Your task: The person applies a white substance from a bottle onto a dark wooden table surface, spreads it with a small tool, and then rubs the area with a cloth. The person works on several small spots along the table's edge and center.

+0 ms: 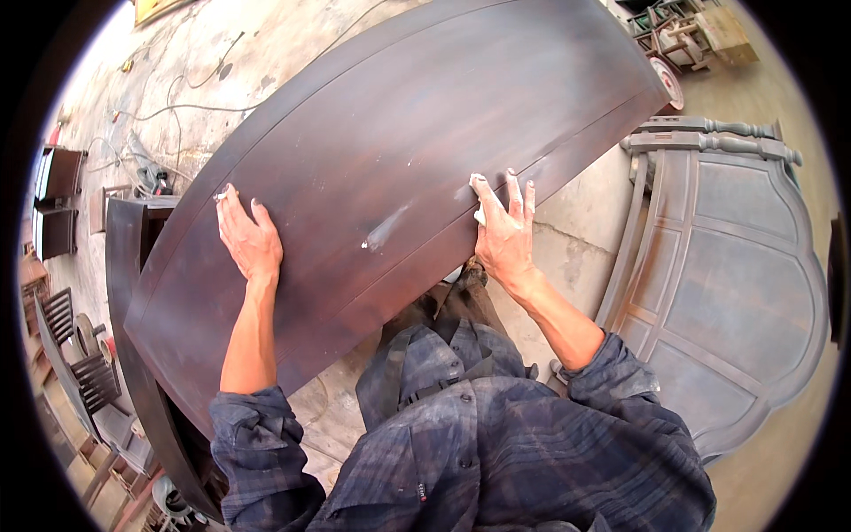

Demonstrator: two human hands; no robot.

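A large dark brown wooden panel [355, 168] with a bowed edge, like a tabletop, lies in front of me. My left hand [250, 238] rests on its left part, fingers stretched out, with a small white bit at the fingertips. Near the panel's right-hand edge is my right hand [505, 226], its fingers apart and whitened by a pale paste or powder. Between the hands, a whitish smear [386, 229] with a white dab marks the wood. Smaller white specks dot the surface farther up.
A grey panelled headboard-like piece [745, 284] stands at the right. Another dark curved furniture piece [128, 266] is close on the left, with chairs [93, 381] beyond it. Cables [191, 108] trail over the concrete floor [275, 44]. Stacked wooden parts [683, 40] lie at the far right.
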